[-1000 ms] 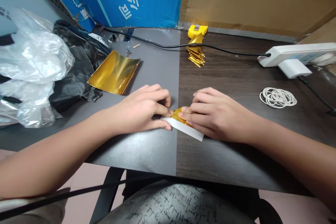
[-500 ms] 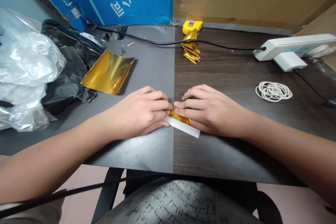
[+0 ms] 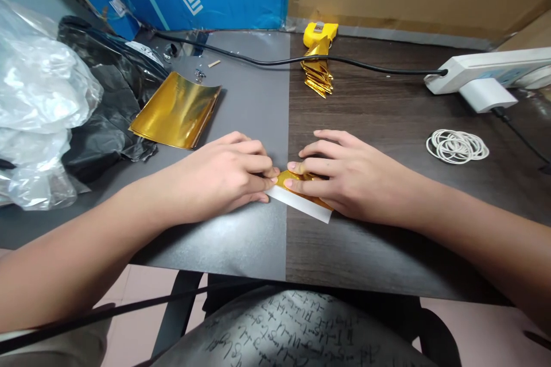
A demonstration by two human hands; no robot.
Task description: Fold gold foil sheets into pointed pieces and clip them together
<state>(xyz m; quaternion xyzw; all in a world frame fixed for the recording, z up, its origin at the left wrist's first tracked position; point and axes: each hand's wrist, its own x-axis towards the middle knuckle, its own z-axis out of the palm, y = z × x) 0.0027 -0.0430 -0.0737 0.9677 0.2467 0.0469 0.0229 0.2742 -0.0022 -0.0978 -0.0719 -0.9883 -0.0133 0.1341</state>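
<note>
Near the front edge of the table (image 3: 241,246), seen from our head camera, we press a small piece of gold foil paper (image 3: 297,179) flat where the grey mat meets the dark wood; its white underside shows as a strip along the near edge. Our left hand (image 3: 224,175) lies curled on the left end of the paper, fingers drawn together and fingertips pushing down on it. Our right hand (image 3: 348,175) covers the right part, index and middle fingers stretched leftward along the fold and pressing, so that the tips of both hands almost meet over the gold surface. Neither hand lifts the paper; it rests on the table beneath them. Farther left lies a curved stack of gold sheets (image 3: 176,110), just beside a black plastic bag (image 3: 103,126) and a clear plastic bag (image 3: 38,97). At the far middle a heap of folded gold pieces (image 3: 317,71) sits by a yellow tool (image 3: 321,31), with a black cable (image 3: 365,64) crossing over it to a white power strip (image 3: 486,71) at the far right. White rubber bands (image 3: 457,146) lie right of our right hand, well apart from it
</note>
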